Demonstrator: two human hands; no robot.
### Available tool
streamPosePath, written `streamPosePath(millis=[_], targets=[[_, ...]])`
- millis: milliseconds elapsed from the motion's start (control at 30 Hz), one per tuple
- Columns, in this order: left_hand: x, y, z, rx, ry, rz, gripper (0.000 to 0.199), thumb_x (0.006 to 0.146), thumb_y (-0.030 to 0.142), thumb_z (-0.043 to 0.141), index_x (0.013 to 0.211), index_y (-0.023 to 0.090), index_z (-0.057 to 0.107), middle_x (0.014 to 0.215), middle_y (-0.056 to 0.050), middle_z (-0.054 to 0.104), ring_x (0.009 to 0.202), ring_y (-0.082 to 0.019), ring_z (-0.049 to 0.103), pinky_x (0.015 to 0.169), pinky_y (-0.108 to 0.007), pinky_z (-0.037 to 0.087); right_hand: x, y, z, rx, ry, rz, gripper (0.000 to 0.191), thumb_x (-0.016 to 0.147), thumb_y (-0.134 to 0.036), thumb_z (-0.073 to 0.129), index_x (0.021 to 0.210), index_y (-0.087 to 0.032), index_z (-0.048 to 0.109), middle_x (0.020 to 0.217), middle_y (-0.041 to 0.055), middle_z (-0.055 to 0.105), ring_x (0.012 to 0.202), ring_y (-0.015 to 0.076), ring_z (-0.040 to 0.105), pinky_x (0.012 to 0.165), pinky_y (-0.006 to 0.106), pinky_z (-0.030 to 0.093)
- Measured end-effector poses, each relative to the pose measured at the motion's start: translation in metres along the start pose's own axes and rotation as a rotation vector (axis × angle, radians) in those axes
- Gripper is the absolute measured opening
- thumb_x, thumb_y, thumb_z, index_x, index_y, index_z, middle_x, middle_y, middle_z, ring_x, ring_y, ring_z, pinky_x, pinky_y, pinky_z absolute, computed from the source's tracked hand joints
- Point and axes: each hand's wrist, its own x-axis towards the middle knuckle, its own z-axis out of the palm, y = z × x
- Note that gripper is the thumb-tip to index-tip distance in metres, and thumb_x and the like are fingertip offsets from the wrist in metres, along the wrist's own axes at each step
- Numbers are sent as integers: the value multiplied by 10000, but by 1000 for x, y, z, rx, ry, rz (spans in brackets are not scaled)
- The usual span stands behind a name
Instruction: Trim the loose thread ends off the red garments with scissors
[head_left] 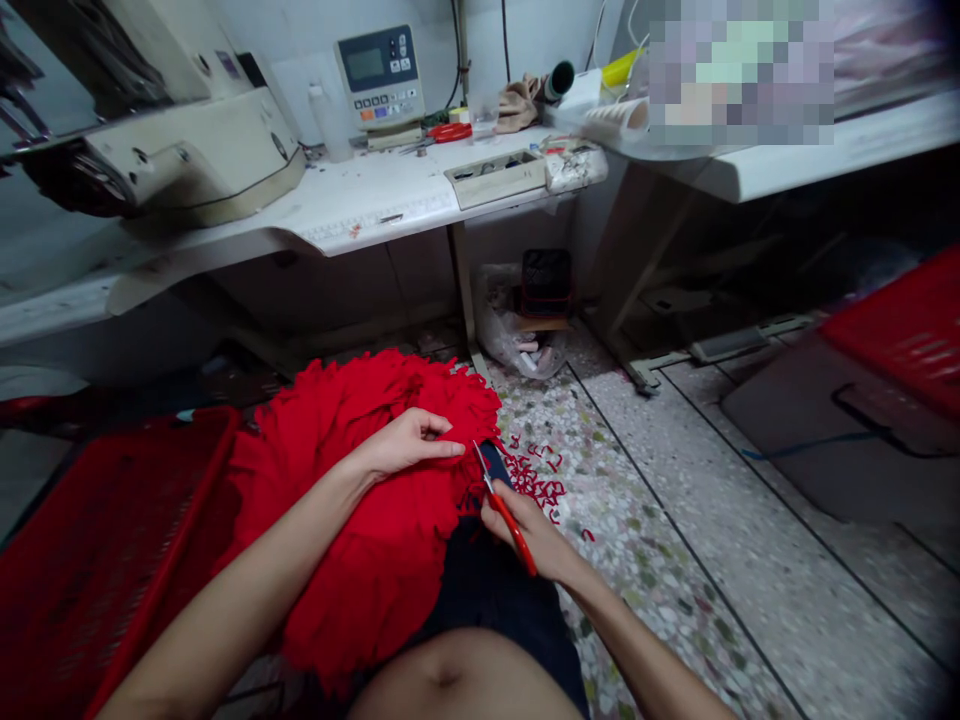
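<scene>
Your right hand (538,532) is closed around the red handles of the scissors (514,530), blades aimed up and away from you, seemingly so the tips meet the cloth's fringed edge from outside. Your left hand (405,442) is partly curled over that edge, thumb and forefinger close together, probably to steady it; whether they pinch a strand, you cannot tell from here. The red cloth (375,560) lies heaped across your lap, its fringe toward the scissors, perhaps because your dark trousers (502,610) give it a soft support. Beyond your right hand, red scraps (536,482) lie on the speckled floor (637,550), likely where trimmings drop. A red crate (196,510) sits close at your left, handy for the pile. Farther out, the bench (409,205) carries the sewing machine (202,150), leaving your lap as the work surface.
</scene>
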Motion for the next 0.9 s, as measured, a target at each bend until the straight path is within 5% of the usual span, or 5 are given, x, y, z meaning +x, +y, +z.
streamPosePath(millis=[300,533,733,900], targets=[[-1,-5,-5,7,-70,-30,326,772,409,804,772,92,726,684,-2,625,606,-90,492,606,-219,380,13,-5,2,-51,31,-10,411,950,-545,622,765,-223,446,648,-69,425,590,123,377,554,231,316],[0,-7,-3,45,-103,-25,338,785,425,786,754,94,720,643,14,575,588,-82,437,572,-220,316,8,16,13,43,131,74,535,828,-583,753,646,-224,401,563,-79,350,519,110,326,491,234,236],[1,-7,-1,93,-115,-19,378,780,462,783,718,101,689,621,29,520,575,-81,389,558,-224,288,1,15,13,13,72,9,418,933,-545,645,757,-223,443,633,-73,405,565,118,365,530,227,278],[4,-9,-2,145,-225,-19,361,816,447,755,845,88,745,722,-8,619,646,-111,489,632,-234,364,9,4,11,-36,68,-15,409,954,-529,620,762,-222,429,641,-73,407,583,120,372,542,231,275]])
